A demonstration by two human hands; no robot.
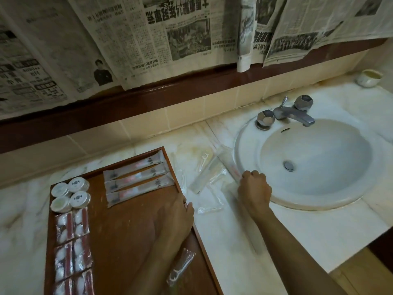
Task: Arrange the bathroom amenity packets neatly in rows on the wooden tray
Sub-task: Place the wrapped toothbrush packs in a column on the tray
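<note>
Pinching a long toothbrush packet [228, 165] by the sink [251, 133] rim, the right hand [254, 188] curls closed, while the left hand [178, 218] rests flat, fingers extended, on the wooden tray [127, 231] holding three aligned packets [136, 179] at left.

Both forearms are bare right up to the frame's bottom edge, no sleeves showing; the left hand [177, 218] and right hand [254, 189] wear no gloves, rings or watch.
</note>
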